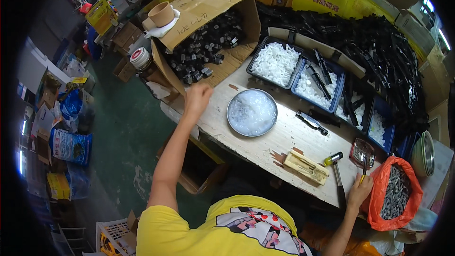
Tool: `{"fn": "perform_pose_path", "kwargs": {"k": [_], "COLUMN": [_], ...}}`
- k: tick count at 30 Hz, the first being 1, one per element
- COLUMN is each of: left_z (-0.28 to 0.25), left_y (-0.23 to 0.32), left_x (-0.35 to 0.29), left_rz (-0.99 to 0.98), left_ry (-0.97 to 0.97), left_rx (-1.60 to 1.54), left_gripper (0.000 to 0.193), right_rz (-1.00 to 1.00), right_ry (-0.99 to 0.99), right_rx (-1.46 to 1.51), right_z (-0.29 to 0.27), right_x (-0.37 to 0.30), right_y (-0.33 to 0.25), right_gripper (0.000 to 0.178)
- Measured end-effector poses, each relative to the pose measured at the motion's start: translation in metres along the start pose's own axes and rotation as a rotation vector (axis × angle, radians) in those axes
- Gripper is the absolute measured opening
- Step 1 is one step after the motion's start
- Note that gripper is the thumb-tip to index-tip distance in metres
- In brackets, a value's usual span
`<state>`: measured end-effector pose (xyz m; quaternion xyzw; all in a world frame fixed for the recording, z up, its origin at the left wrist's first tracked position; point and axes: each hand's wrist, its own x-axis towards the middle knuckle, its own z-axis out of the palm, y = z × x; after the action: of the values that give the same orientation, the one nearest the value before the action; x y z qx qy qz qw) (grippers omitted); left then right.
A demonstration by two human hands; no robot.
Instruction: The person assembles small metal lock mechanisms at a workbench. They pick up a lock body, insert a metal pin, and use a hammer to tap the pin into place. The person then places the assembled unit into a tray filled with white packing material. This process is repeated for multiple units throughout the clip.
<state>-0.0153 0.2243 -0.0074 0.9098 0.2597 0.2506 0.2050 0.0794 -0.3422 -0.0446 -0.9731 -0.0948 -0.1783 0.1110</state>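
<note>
My left hand (198,98) is closed at the front edge of a tipped cardboard box (215,78) full of small black parts (201,50); what its fingers hold, if anything, is hidden. To its right stands a round metal bowl (252,112) of clear, glossy, gel-like stuff. At the bench's right end my right hand (360,190) grips a thin dark tool with a yellow handle (363,178). The tool's far end reaches into a small reddish dish (356,150). Close by are a hammer (339,185) with a yellow-green head and a cream fixture block (307,167).
Trays of white plastic parts (276,64) line the back, before a heap of long black parts (360,42). A red bag of grey screw-like pieces (395,192) sits beside my right hand. One black part (311,122) lies mid-bench. A lidded jar (140,59) stands left of the box.
</note>
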Motion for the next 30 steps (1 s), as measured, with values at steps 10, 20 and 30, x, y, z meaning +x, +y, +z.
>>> {"fn": "perform_pose_path", "kwargs": {"k": [10,20,30], "left_z": [0.061,0.038,0.031], "left_y": [-0.035,-0.022,-0.020], "left_x": [0.076,0.009,-0.009], "left_rz": [-0.039,0.146,0.092], "left_ry": [-0.073,-0.111,-0.020], "left_rx": [0.385,0.050,-0.043], "left_gripper": [0.021,0.029,0.030], "right_rz": [-0.035,-0.235,-0.331], "right_ry": [0.217,0.105,0.193], "right_rx": [-0.040,0.004,0.266], "right_z": [-0.017,0.030,-0.004], "right_x": [0.026,0.149,0.162], "right_y": [-0.034,-0.103,-0.103], "right_gripper": [0.021,0.016,0.021]}}
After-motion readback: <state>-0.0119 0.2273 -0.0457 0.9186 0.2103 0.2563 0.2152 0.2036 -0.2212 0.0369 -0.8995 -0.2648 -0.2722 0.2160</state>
